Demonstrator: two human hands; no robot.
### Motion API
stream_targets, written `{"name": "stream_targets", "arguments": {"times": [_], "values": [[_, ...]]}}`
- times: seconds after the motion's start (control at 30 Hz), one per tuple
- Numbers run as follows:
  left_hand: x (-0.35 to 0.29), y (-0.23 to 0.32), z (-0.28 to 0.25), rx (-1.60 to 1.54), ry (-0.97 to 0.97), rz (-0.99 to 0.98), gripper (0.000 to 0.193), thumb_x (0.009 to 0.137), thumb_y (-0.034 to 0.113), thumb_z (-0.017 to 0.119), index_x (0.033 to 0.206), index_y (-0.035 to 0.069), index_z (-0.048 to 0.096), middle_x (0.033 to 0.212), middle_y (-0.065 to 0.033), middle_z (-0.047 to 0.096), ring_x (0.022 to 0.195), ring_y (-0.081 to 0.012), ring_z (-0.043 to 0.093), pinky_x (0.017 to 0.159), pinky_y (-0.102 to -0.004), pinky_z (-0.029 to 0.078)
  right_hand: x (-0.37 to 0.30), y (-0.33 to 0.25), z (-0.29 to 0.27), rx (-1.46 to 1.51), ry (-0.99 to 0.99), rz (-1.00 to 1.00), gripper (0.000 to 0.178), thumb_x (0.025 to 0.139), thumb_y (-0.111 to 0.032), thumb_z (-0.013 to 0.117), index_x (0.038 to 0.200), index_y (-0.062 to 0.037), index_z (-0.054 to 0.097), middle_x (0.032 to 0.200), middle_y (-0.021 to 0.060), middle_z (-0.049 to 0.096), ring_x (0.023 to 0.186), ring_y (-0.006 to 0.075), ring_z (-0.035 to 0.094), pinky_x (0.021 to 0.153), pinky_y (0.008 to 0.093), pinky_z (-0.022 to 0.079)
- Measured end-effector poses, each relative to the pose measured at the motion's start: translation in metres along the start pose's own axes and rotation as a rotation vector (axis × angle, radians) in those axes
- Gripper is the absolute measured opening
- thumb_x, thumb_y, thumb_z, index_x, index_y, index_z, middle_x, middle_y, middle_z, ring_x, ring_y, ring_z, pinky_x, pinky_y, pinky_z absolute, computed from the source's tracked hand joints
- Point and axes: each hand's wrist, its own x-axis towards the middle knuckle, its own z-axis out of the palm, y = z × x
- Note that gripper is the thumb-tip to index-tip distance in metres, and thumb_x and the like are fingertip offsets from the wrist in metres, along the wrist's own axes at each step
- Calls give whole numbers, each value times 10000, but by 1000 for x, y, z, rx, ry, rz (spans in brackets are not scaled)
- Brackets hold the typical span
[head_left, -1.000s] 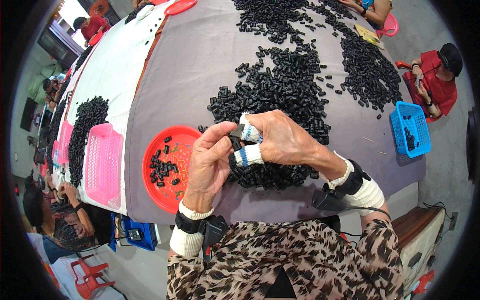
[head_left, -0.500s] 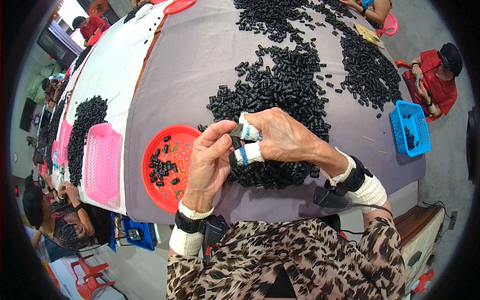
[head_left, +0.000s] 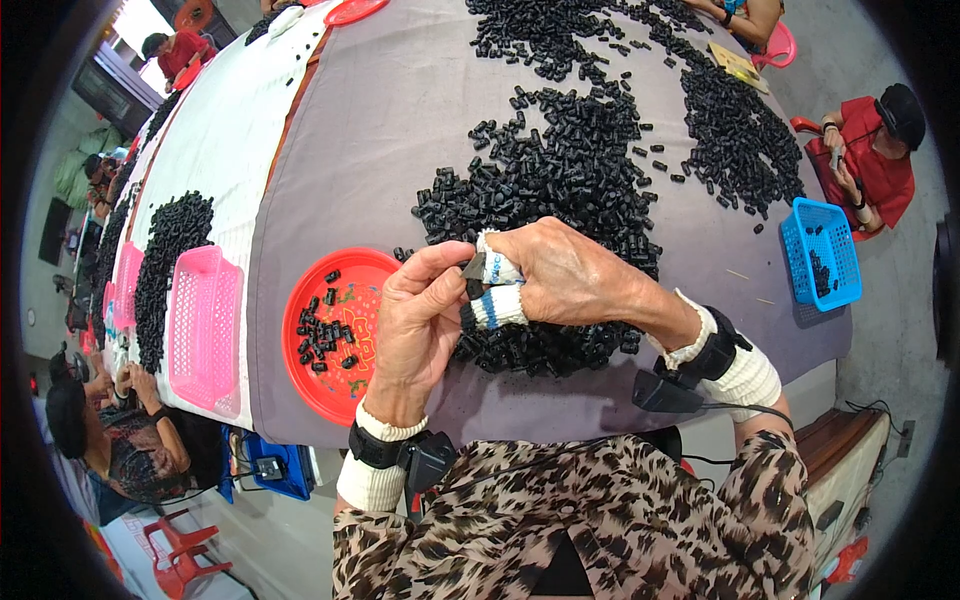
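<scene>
My left hand [head_left: 418,322] and my right hand [head_left: 565,278] meet over the near edge of a grey table [head_left: 390,130]. Together they pinch one small black plastic part [head_left: 472,272] between the fingertips. Two fingers of my right hand wear white cloth sleeves, one with blue stripes. A big heap of the same black parts [head_left: 560,190] lies right under and beyond the hands. Left of my left hand sits a round red tray [head_left: 335,335] with several black parts in it.
A blue basket [head_left: 820,252] stands at the table's right edge near a seated person in red [head_left: 875,150]. Pink baskets [head_left: 203,328] and another heap of black parts [head_left: 170,250] lie on the white cloth to the left, where other people sit.
Both hands stay in the same place over the heap. Only the fingers shift slightly around the small part.
</scene>
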Motion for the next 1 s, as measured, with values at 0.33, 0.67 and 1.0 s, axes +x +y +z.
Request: {"name": "stream_targets", "arguments": {"times": [0.33,0.67,1.0], "values": [[1,1,1,-7,-15,-23,222,834,18,579,1051,-24,579,954,-89,624,826,-133,592,752,-249,482,-5,-13,-10,85,47,54,319,690,-245,708,727,17,530,606,132,566,533,223,551,529,345,427],[-2,3,5,-13,-35,-20,206,851,39,558,1046,-25,571,974,-108,617,858,-174,600,784,-304,491,-3,-10,-8,80,-20,105,334,660,-238,743,704,0,513,622,60,570,559,140,524,528,310,416],[-1,1,5,-11,-46,-9,201,854,39,553,1044,-26,571,980,-108,616,891,-174,596,813,-307,480,-2,-8,-5,94,-9,91,334,656,-237,746,704,4,520,610,59,566,548,138,522,517,312,412]]}}
